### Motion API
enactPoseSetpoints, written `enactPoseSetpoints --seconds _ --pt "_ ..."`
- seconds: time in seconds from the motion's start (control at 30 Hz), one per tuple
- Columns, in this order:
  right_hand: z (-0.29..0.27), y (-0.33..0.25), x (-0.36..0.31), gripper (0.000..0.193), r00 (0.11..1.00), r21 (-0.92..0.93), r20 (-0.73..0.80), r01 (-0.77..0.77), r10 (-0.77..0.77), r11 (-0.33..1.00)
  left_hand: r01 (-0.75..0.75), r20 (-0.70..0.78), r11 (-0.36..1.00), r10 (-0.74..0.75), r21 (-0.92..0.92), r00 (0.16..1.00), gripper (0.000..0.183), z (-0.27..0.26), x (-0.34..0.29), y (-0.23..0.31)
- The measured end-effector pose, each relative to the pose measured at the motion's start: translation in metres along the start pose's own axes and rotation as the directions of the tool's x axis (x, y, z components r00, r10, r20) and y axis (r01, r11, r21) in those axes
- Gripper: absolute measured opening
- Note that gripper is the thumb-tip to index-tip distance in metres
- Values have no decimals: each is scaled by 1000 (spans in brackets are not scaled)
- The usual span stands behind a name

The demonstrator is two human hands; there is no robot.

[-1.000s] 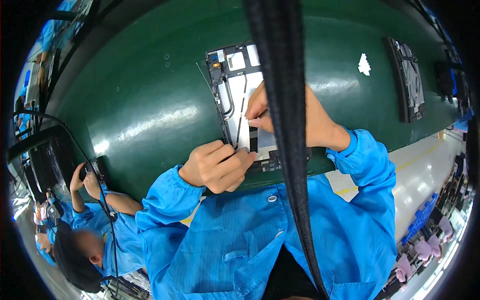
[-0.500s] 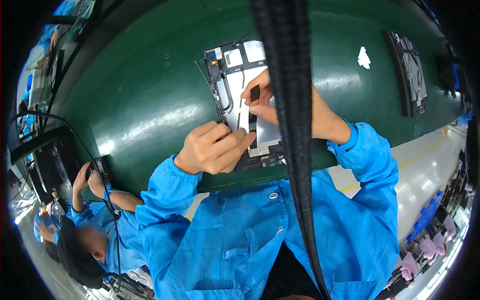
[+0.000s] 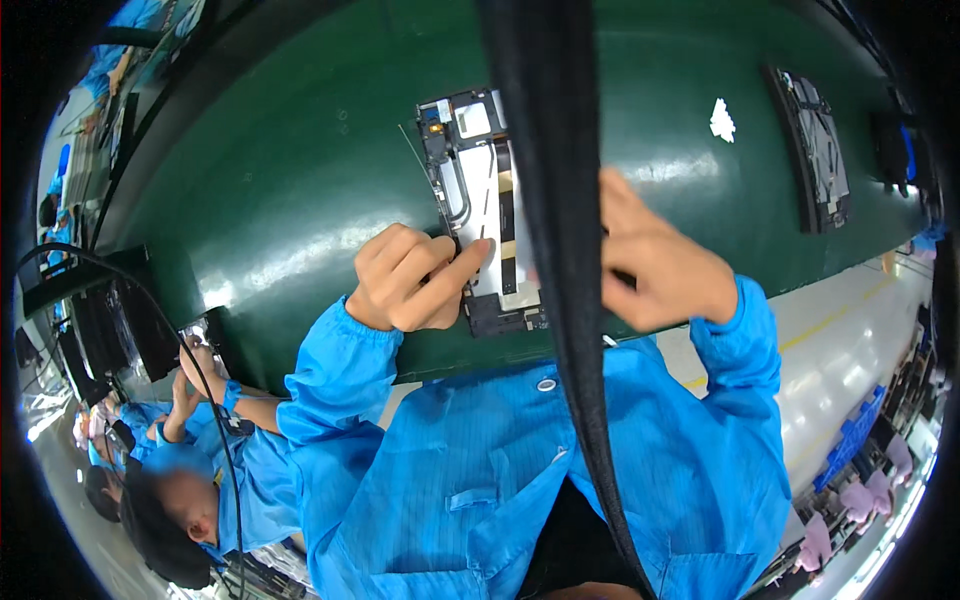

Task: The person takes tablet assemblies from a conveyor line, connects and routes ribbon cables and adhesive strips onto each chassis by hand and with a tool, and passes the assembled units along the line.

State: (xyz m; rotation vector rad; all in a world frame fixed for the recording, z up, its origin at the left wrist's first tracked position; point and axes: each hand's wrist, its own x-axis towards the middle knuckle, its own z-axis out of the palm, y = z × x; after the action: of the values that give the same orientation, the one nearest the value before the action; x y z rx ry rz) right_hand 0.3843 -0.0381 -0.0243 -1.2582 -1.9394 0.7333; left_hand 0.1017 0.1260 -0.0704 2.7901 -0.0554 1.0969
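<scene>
An opened flat electronic device [image 3: 478, 180] lies on the green table, with a black frame and a silver-white panel. Down its panel runs a flat black-and-tan strip [image 3: 507, 215]. My left hand [image 3: 410, 280] is at the device's left side; its index finger stretches onto the panel beside the strip while the other fingers curl, and I see nothing held. My right hand [image 3: 665, 265] is at the device's right, slightly blurred. A black strap [image 3: 555, 200] hides its fingertips and the device's right part, so whether it holds anything cannot be told.
Small white pieces [image 3: 722, 120] lie in a pile on the green table [image 3: 300, 170]. Farther right sits another dark device with a grey panel [image 3: 820, 150]. At lower left a co-worker in blue handles something [image 3: 195, 365]. A black cable [image 3: 215, 400] hangs on that side.
My right hand has moved right, off the middle of the panel, and now shows partly behind the strap. The strip now lies along the panel. My left index finger has straightened.
</scene>
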Motion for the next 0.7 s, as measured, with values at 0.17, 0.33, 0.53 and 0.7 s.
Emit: enactPoseSetpoints --seconds 0.17,0.33,0.53,0.7 --pt "11 -22 -23 56 985 24 150 -92 87 996 -30 -86 997 23 -76 996 52 7 -2 -4" --pt "34 -17 -26 44 999 -49 45 -15 17 999 -37 -75 994 29 -107 997 51 8 1 -2" --pt "44 -15 -32 36 958 40 -276 -66 75 997 -69 -38 986 64 -153 997 48 11 3 9" --pt "41 -16 -34 26 894 226 -433 -11 111 974 183 132 951 -154 -250 979 37 15 23 26"
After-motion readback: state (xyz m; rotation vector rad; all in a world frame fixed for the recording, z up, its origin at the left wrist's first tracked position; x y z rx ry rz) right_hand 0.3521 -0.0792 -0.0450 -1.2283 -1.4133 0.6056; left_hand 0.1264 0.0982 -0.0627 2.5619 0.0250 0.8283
